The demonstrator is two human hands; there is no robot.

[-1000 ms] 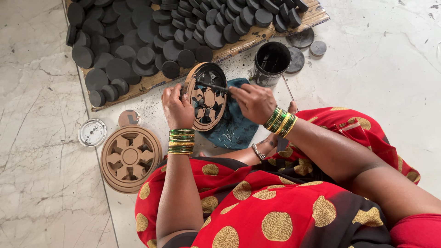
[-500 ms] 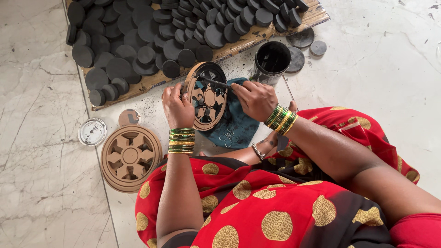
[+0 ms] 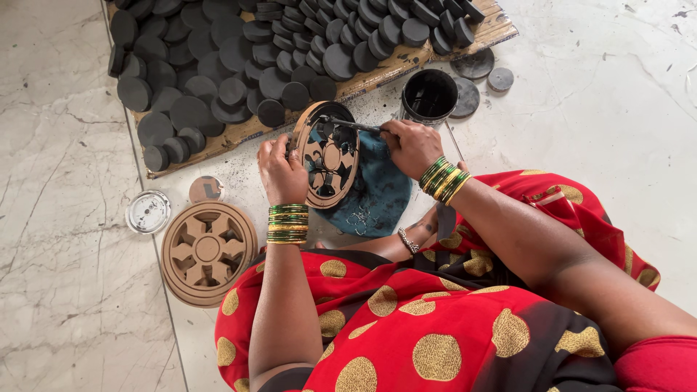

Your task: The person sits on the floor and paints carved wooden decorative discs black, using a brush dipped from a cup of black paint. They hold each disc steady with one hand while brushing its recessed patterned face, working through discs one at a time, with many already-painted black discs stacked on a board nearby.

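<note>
Cutout wheels are what your hands are busy with, though the biggest thing before you is the cardboard sheet [image 3: 218, 141] lying on the marble floor [image 3: 58, 290], where dozens of black-painted discs [image 3: 218, 58] are sitting in overlapping rows, probably spread there to dry. Across your lap, the red cloth with gold dots [image 3: 435, 319] is covering your legs, and a teal rag [image 3: 381, 196] is lying between your knee and the work, likely there to catch paint.

You are propping one round cutout wheel [image 3: 330, 156] up on its edge over that rag. Your left hand [image 3: 282, 170] is clamped on its left rim, tilting it so the upper part faces you. Your right hand [image 3: 410, 145] is closed around a thin brush [image 3: 348, 123], whose tip is touching the wheel's top, where black is already covering part of the brown face. The rest of that face is showing bare.

A second cutout wheel [image 3: 208, 250], unpainted, is lying flat on the floor just beside your left knee, within easy reach. The black paint can [image 3: 430, 94] is standing open near your right hand, close enough for dipping. A few dark discs [image 3: 475, 65] are resting beyond the can, and a small round metal lid [image 3: 148, 212] is lying near a little brown disc [image 3: 206, 189].
</note>
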